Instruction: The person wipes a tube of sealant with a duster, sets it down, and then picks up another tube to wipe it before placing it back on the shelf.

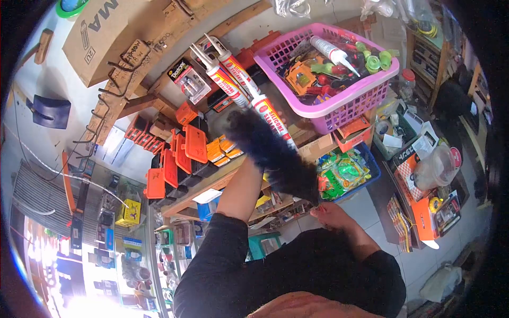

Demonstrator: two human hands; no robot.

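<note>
A black fluffy duster (273, 151) slants across the middle of the view, its lower end close to my body. My right hand (333, 215) is closed around the duster's handle end. My left forearm (243, 189) reaches forward beneath the duster, which hides the hand and its fingers. Just beyond the fluffy head stand silicone sealant tubes: one (272, 117) overlaps the duster's edge, and two more (231, 74) lean behind it with pointed white nozzles. Orange cases (180, 150) and yellow-orange boxes (225, 150) line the shelf left of the duster.
A pink basket (339, 110) full of mixed goods stands at the right of the shelf. Below it sits a blue bin (372, 164) of green packets. A cardboard box (101, 40) is at upper left, near a wooden beam (117, 79) with metal hooks. A glass display (135, 249) stands lower left.
</note>
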